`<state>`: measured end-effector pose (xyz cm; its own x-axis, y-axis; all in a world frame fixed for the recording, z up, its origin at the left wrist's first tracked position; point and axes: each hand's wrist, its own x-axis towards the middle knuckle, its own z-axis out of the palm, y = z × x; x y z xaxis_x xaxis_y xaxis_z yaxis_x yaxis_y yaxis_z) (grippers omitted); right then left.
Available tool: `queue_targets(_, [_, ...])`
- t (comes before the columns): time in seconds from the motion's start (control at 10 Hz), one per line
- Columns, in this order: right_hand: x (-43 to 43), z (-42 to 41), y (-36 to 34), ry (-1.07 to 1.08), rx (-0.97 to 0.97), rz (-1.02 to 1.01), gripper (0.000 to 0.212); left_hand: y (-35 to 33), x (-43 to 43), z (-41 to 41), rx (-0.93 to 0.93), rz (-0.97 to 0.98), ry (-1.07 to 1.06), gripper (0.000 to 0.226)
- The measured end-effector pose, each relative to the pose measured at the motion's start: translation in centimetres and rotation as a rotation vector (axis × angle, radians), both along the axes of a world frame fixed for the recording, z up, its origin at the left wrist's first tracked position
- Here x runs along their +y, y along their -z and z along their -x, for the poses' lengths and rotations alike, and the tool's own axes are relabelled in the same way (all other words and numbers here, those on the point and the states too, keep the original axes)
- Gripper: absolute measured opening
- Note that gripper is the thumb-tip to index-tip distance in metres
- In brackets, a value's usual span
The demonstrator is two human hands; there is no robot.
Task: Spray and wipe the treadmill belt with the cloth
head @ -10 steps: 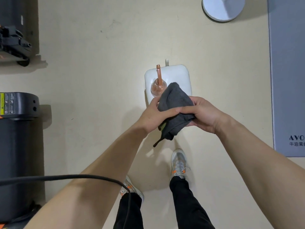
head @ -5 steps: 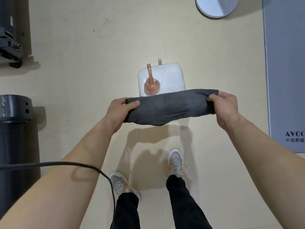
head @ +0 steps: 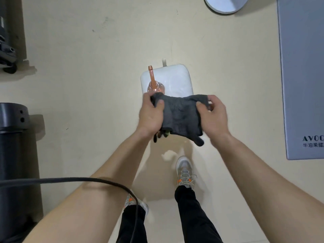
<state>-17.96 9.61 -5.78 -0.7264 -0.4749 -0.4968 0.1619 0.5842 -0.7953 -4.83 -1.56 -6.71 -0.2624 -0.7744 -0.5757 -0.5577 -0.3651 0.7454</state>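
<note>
I hold a dark grey cloth [head: 180, 116] in front of me with both hands, above the floor. My left hand [head: 150, 116] pinches its left edge and my right hand [head: 213, 116] grips its right edge; the cloth sags folded between them. Just beyond the cloth an orange spray bottle [head: 154, 85] stands on a white stool [head: 177, 79], its nozzle pointing away from me. The black end of the treadmill [head: 15, 146] lies at the left edge of the view.
A black cable [head: 70, 179] crosses over my left forearm. A grey mat [head: 303, 76] with printed letters lies on the right. A round white base [head: 226, 4] sits at the top, black equipment [head: 7, 50] at top left. My feet stand on beige floor [head: 87, 67].
One second ago the cloth was bunched between my hands; half a second ago it was stretched wide. Now my hands have come back together and the cloth is folded over.
</note>
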Motion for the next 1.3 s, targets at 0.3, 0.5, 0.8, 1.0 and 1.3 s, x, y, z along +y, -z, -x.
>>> queue_targets(0.3, [-1.8,0.2,2.3,-0.168,-0.391,0.134,0.045,-0.3,2.8,2.5,0.321,-0.453,-0.165,0.046])
queue_targets(0.5, [-2.2,4.1,6.9,-0.136,-0.710,0.032,0.025,4.6,-0.3,0.2,0.218,-0.491,-0.197,0.029])
queue_targets(0.8, [-2.4,7.1,12.0,0.108,-0.973,0.086,0.033,12.2,0.3,1.8,0.234,-0.563,-0.077,0.037])
queue_targets(1.0, [-4.4,7.7,16.7,-0.164,-0.585,-0.056,0.053,14.5,0.9,4.7,0.029,-0.255,-0.097,0.052])
queue_targets(1.3, [-7.2,7.0,17.5,-0.134,-0.230,-0.233,0.086,14.8,-1.7,1.9,-0.417,-0.194,0.336,0.062])
